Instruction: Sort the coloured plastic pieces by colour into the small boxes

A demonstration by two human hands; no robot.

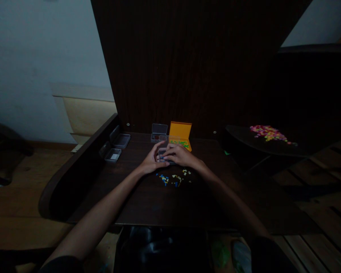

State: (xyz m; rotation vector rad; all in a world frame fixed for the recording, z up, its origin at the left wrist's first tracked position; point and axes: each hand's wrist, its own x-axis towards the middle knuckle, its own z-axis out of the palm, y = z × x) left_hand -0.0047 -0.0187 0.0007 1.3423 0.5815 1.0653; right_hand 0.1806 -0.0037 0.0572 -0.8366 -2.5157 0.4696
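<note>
Well, I saw both hands meet on a small clear box near the middle of the dark table. The room was dim, so the box looked grey and see-through, with straight sides. Most of it was hidden by fingers, and I could not tell what was inside.

My left hand was closed on the box's left side, thumb up and fingers curled in. My right hand lay over the top and right side, and its fingers were bent down tight on the box too. The 2 hands touched each other there.

Just in front of the hands lay loose bits in blue, yellow and white, spread on the wood. Behind the hands stood an open orange box with green bits in it, and a clear case was just beside it. 2 clear trays sat by the table's left edge. Well off to the right, a pile of pink and yellow bits lay on a dark side shelf.
</note>
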